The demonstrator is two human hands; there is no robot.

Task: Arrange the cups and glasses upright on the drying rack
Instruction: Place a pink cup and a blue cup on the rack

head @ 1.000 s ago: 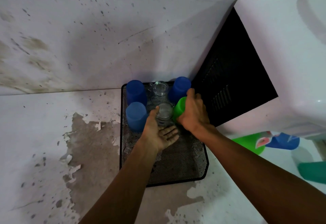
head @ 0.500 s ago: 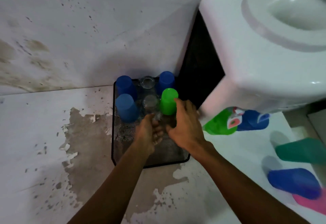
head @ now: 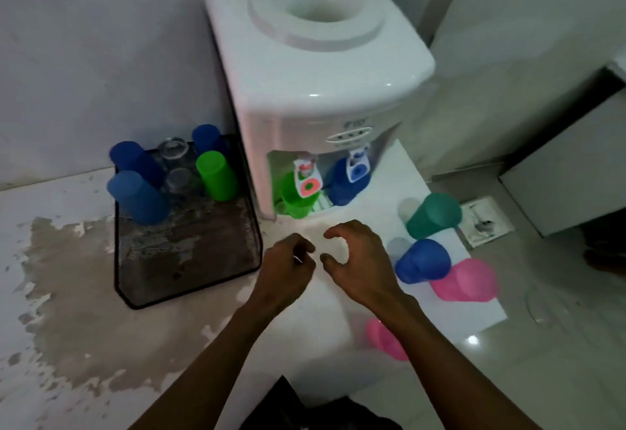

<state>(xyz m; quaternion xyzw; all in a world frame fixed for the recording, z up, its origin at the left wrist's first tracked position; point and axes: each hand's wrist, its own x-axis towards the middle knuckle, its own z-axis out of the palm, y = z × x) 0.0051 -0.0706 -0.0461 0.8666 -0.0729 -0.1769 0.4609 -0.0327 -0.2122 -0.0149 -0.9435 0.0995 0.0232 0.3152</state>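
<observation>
Green cup (head: 216,175) now stands by itself on the black mesh drying rack (head: 189,270), at the right of the back rows. A second ago the right hand was on it and the left hand was by a glass. Both hands have let go and pulled back off the rack. That cup looks done, so I think the next job is to fetch another.

The left hand (head: 286,272) is loosely curled and holds nothing I can see. The right hand (head: 359,260) is half open, fingers bent, also holding nothing.

On the rack I count three blue cups (head: 137,197), one green cup and two clear glasses (head: 179,180).

Off the rack, on the white counter (head: 332,307), lie one teal cup (head: 433,216), one blue cup (head: 423,261) and two pink cups (head: 465,280). One more green cup (head: 294,200) and one more blue cup (head: 345,185) sit under the taps of the white water dispenser (head: 315,67).
</observation>
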